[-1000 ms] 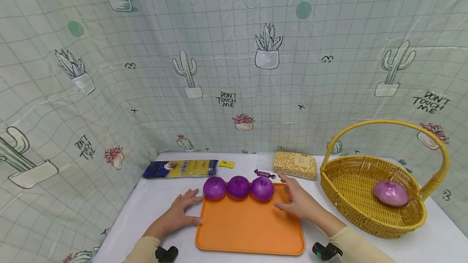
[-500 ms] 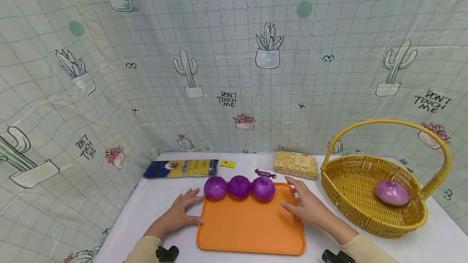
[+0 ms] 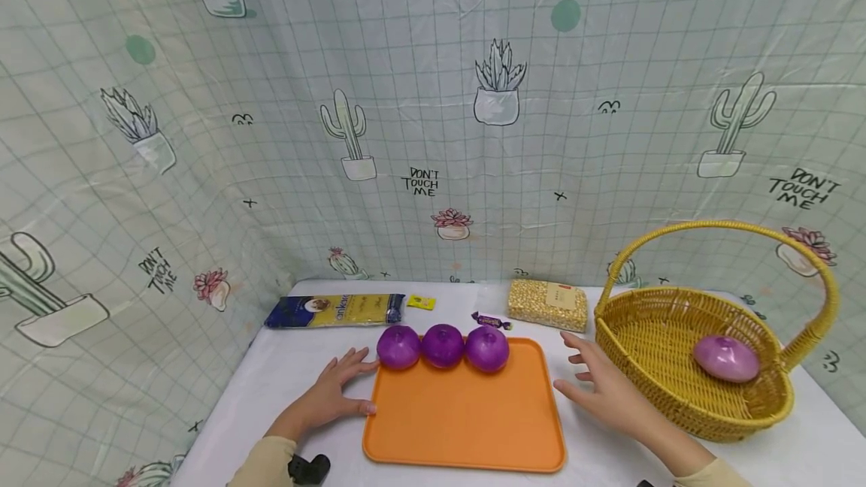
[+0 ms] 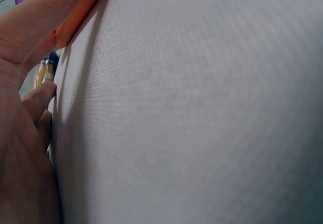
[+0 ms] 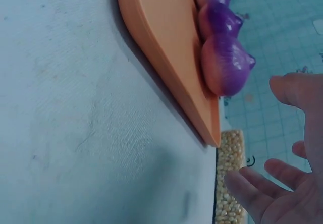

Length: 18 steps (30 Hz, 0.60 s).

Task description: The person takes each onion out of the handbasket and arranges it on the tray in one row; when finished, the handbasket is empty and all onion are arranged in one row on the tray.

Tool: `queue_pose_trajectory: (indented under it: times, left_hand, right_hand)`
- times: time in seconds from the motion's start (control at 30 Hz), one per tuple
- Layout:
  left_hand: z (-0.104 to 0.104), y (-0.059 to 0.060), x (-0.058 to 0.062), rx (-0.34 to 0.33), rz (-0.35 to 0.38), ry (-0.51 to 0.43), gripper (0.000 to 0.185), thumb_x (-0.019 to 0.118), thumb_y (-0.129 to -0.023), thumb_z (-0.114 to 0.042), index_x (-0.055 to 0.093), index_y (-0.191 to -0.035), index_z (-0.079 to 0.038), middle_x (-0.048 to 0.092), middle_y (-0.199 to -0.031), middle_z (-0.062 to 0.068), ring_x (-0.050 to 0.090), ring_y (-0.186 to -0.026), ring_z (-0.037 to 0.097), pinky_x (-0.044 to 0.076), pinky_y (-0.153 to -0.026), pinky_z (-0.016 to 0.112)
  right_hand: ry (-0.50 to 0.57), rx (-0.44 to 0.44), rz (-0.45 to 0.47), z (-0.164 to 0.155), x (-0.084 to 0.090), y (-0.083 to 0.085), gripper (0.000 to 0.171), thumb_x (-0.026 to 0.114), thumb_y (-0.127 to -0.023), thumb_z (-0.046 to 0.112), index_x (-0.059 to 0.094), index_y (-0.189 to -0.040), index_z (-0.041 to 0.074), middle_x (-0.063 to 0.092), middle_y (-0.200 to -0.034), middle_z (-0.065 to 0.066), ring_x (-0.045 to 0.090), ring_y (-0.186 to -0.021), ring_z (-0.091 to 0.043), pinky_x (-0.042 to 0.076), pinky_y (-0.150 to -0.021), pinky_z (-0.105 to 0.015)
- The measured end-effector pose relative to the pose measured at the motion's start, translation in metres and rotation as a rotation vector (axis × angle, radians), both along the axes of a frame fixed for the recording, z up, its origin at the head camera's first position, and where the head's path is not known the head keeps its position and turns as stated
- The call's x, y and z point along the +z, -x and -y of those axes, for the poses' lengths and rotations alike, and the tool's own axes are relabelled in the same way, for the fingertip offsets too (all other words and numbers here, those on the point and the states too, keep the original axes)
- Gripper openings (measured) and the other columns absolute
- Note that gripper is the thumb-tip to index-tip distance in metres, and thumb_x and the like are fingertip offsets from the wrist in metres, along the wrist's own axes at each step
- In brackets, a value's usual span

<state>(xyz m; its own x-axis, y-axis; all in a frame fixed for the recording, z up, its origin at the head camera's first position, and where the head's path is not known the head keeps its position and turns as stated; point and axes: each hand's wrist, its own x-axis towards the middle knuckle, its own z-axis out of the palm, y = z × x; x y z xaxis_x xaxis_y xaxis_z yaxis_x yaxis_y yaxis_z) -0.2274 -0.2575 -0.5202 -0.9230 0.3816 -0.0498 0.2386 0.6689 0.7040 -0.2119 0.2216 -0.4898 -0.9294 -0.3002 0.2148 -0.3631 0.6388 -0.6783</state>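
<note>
Three purple onions stand in a row along the far edge of an orange tray (image 3: 467, 427): a left onion (image 3: 398, 347), a middle onion (image 3: 443, 346) and a right onion (image 3: 487, 349). At the tray's left edge rests my left hand (image 3: 331, 391), fingers spread, thumb right at the rim. My right hand (image 3: 602, 389) holds nothing; its fingers are relaxed, and it is between the tray and a yellow wicker basket (image 3: 649, 374). Inside that basket lies a paler purple onion (image 3: 727, 358). In the right wrist view the right hand (image 5: 282, 183) appears apart from the tray (image 5: 166, 37).
Behind the tray lie a blue and yellow pasta packet (image 3: 338, 310), a small yellow packet (image 3: 421, 302), a purple-wrapped candy (image 3: 491, 321) and a bag of corn kernels (image 3: 546, 304). The basket's tall handle (image 3: 717, 225) arches at the right. A cactus-print curtain (image 3: 406, 134) hangs behind.
My right hand has moved right, from over the tray's right edge to beside the basket. The left hand, tray and onions have kept their places.
</note>
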Motion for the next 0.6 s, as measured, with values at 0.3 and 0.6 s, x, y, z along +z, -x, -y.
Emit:
queue_pose_trajectory:
  times: [0.3,0.6]
  left_hand:
    - [0.000,-0.001,0.000,0.001,-0.003,0.005,0.080,0.086,-0.079,-0.045,0.058,-0.144,-0.009,0.033,-0.161,0.024,0.013,-0.152,0.049,-0.003,-0.120,0.067]
    - [-0.001,0.002,-0.002,0.009,-0.001,0.011,0.080,0.085,-0.079,-0.047,0.058,-0.145,-0.009,0.032,-0.162,0.023,0.012,-0.153,0.047,-0.004,-0.120,0.067]
  right_hand:
    - [-0.018,-0.006,-0.025,-0.019,0.012,-0.014,0.073,0.073,-0.096,0.023,0.035,-0.154,0.001,0.049,-0.141,-0.024,0.059,-0.118,-0.038,0.059,-0.089,-0.042]
    - [-0.006,-0.025,-0.004,-0.038,0.026,-0.022,0.074,0.070,-0.099,0.024,0.029,-0.156,0.000,0.038,-0.150,-0.025,0.056,-0.122,-0.043,0.056,-0.094,-0.046]
